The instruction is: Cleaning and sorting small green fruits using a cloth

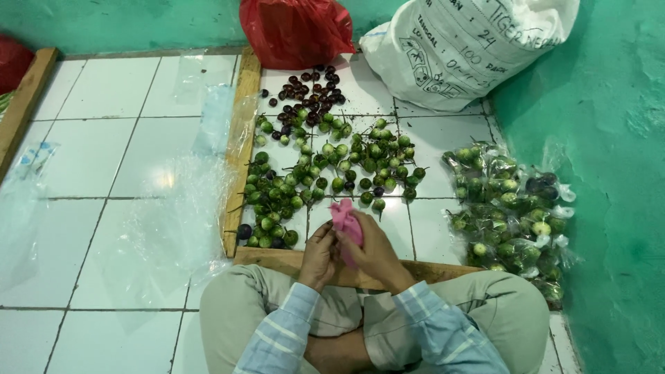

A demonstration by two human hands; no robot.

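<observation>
Hands are meeting at the lower middle of the frame, where a person is sitting cross-legged on a white tiled floor point(104, 159) and looking down at them. The left hand point(317, 257) and the right hand point(374, 253) are both working a small pink plastic bag point(345, 220), which is standing up between the fingers. The right hand's grip is closing around the bag's lower part; the left hand's fingertips are pinching its edge, curled nearly closed. Whether anything is inside the bag cannot be told.

Just beyond the hands, in the middle of the frame, a loose spread of small round green eggplants point(325, 173) is lying on the tiles, with a patch of dark purple ones point(312, 93) above it. A wooden frame point(239, 152) is bordering this spread on the left and along the near side, passing just under the hands. At the right of the frame, a heap of clear plastic bags already filled with green eggplants point(509, 215) is resting near a green wall point(609, 173). At the top, a red plastic bag point(294, 28) and a large white sack point(464, 48) are sitting side by side. Clear empty plastic sheets or bags point(159, 228) are lying at the left.

Judging by this, the person appears to be opening or readying the pink bag. The next move would seem to call for parting its mouth with both hands.
</observation>
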